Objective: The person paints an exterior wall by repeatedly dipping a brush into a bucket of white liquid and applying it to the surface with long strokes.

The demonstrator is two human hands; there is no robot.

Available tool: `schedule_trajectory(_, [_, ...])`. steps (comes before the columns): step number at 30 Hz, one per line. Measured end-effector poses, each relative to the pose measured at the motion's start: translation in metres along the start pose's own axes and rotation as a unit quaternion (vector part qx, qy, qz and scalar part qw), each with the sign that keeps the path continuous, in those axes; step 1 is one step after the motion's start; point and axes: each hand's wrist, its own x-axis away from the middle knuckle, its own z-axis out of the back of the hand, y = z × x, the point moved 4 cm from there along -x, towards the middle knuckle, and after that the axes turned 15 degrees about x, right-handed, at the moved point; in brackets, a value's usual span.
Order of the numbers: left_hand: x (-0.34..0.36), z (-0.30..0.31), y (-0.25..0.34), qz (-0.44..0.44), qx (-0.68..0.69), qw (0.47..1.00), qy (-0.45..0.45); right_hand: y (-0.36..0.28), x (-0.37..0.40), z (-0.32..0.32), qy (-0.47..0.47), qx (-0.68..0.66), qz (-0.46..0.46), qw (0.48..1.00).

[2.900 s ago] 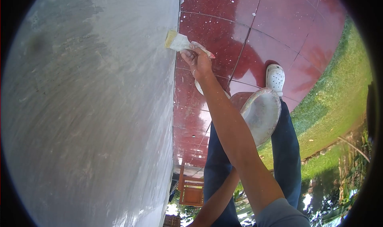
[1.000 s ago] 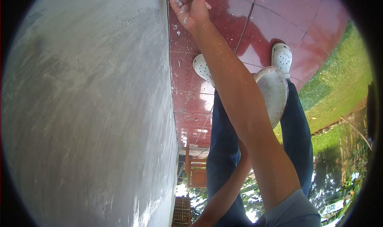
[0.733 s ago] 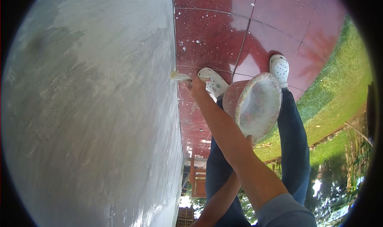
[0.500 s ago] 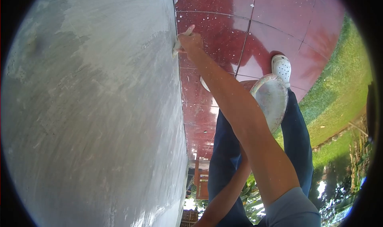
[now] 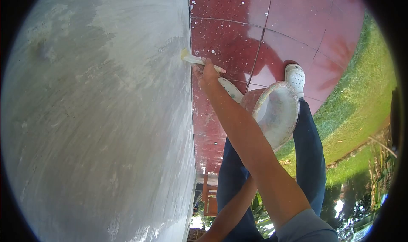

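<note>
One head-worn fisheye view, ringed in black, looks steeply down along the grey plastered wall filling the frame's left to the red tiled floor at upper right, seemingly close above the right hand gripping a pale yellow-tipped brush.

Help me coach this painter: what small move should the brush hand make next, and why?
Probably stroke the brush along the wall into the duller grey area. The right hand grips it, bristles touching the wall just beside the red floor, where the whiter coat seems to end.
</note>
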Motion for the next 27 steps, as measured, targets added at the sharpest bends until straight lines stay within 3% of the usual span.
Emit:
schedule_trajectory(1, [0.001,0.000,0.000,-0.002,-0.003,1.000,-0.002,0.006,0.005,0.024,0.075,0.086,-0.018,0.993])
schedule_trajectory(2, [-0.002,-0.002,0.001,-0.004,-0.004,1.000,-0.004,-0.001,0.008,0.030,0.074,0.086,-0.019,0.993])
schedule_trajectory(4, [-0.010,-0.011,0.006,-0.018,0.004,1.000,-0.009,-0.026,0.016,0.023,0.012,0.269,0.078,0.960])
schedule_trajectory(6, [-0.010,-0.016,0.014,-0.028,0.008,1.000,-0.006,-0.055,0.026,-0.014,-0.066,0.296,0.173,0.937])
schedule_trajectory(8, [-0.008,-0.021,0.017,-0.036,0.010,0.999,-0.007,-0.092,0.098,-0.066,-0.130,0.396,0.282,0.864])
schedule_trajectory(10, [-0.005,-0.022,0.015,-0.036,0.008,0.999,-0.009,-0.109,0.163,-0.089,-0.189,0.411,0.363,0.815])
schedule_trajectory(12, [-0.005,-0.023,0.008,-0.037,0.005,0.999,-0.017,-0.129,0.226,-0.088,-0.250,0.287,0.328,0.865])
schedule_trajectory(13, [-0.006,-0.024,0.005,-0.037,0.004,0.999,-0.023,-0.141,0.244,-0.083,-0.252,0.288,0.329,0.863])
schedule_trajectory(15, [-0.008,-0.023,-0.004,-0.035,0.000,0.999,-0.029,-0.152,0.273,-0.079,-0.515,0.084,0.188,0.832])
schedule_trajectory(18, [-0.011,-0.019,-0.017,-0.032,-0.008,0.999,-0.035,-0.115,0.230,-0.070,-0.462,0.161,0.208,0.847])
schedule_trajectory(20, [-0.011,-0.018,-0.028,-0.030,-0.014,0.999,-0.042,-0.081,0.160,-0.055,-0.396,0.073,0.092,0.911])
schedule_trajectory(22, [-0.012,-0.020,-0.033,-0.034,-0.023,0.998,-0.050,-0.082,0.093,-0.027,-0.270,0.129,0.166,0.940])
schedule_trajectory(23, [-0.013,-0.021,-0.034,-0.037,-0.027,0.998,-0.052,-0.085,0.096,-0.035,-0.273,0.124,0.168,0.939])
schedule_trajectory(25, [-0.016,-0.015,-0.037,-0.042,-0.038,0.997,-0.046,-0.088,0.101,-0.025,-0.122,0.267,0.224,0.929])
schedule_trajectory(26, [-0.018,-0.013,-0.036,-0.050,-0.040,0.997,-0.042,-0.081,0.110,-0.029,-0.185,0.247,0.239,0.921])
schedule_trajectory(27, [-0.022,-0.011,-0.034,-0.062,-0.043,0.996,-0.038,-0.078,0.147,-0.042,-0.211,0.261,0.365,0.868])
